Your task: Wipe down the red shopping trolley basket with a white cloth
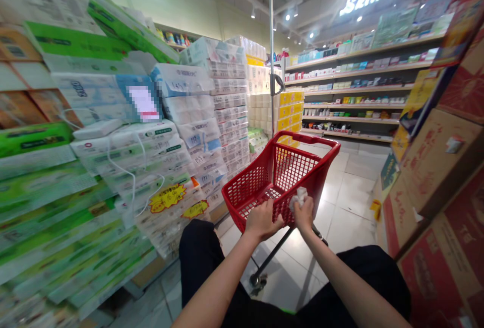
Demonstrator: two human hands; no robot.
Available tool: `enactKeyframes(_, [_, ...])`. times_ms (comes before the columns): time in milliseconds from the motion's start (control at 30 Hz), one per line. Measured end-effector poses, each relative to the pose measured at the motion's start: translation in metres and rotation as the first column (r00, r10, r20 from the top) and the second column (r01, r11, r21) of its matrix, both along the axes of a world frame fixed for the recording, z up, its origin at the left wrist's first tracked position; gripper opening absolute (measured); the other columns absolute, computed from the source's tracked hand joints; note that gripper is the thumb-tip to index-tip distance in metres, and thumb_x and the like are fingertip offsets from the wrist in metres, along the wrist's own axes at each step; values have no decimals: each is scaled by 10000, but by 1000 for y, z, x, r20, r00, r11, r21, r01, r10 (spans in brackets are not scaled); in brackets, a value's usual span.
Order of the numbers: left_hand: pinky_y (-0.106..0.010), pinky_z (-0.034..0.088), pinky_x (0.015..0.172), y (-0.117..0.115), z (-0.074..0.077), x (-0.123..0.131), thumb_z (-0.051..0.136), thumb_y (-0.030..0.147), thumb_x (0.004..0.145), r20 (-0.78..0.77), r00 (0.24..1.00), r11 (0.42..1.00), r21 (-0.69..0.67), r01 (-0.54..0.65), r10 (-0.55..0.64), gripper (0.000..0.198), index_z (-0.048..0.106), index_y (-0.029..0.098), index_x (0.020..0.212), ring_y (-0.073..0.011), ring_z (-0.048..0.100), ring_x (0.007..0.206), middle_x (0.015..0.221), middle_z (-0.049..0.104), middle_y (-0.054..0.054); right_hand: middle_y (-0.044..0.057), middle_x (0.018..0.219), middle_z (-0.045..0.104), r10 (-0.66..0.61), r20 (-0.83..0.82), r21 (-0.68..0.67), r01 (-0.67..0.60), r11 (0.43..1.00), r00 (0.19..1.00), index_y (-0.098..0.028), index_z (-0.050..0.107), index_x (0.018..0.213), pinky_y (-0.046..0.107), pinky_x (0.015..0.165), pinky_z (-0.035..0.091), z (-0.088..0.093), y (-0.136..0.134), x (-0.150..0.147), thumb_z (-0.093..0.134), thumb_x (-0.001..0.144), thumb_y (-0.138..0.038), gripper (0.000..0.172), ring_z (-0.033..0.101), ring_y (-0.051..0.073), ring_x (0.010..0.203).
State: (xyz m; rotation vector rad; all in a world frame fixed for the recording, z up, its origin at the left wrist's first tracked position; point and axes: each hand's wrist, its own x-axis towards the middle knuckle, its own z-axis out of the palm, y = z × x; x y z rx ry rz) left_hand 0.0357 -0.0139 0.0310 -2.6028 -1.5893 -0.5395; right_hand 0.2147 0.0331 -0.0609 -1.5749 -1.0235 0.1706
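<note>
**Two-handed work at the cart's near end**

The red cart (322, 159) stands on the tiled floor (340, 187) between the person's knees and the shelves (351, 86), paper packs (192, 131) to the left, cartons (434, 161) to the right. The left hand (261, 221) is curled over the near rim; the right hand (304, 213) pinches a crumpled white cloth (300, 196) against the basket's near side. The step in hand appears to be wiping. A further stroke would call for a steady left hold and the cloth pressed flat.

It's a shop: stocked shelves (363, 120), stacked pkgs (196, 134), yellow price tags (168, 198), cart (320, 169) & lit "Skin" sign (363, 0) show it.
</note>
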Motion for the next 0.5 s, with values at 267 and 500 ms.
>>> enactKeyframes(267, [-330, 463, 753, -2, 4, -3, 425, 429, 891, 11, 1000, 999, -35, 0, 1, 290, 484, 200, 1059, -246, 629, 894, 1007, 634, -72, 48, 962, 532, 468, -49, 247, -443, 862, 882, -242, 469, 975, 361, 800, 447, -33, -42, -93, 467, 797, -309, 190, 523, 210, 892])
enactKeyframes(500, [-333, 461, 763, -2, 4, -2, 436, 434, 889, 22, 1000, 999, -48, 2, 0, 316, 486, 192, 1085, -250, 627, 905, 1016, 633, -83, 52, 972, 527, 201, -16, 112, -198, 974, 980, -203, 457, 978, 365, 834, 415, -27, -15, -39, 503, 733, -352, 290, 507, 219, 910])
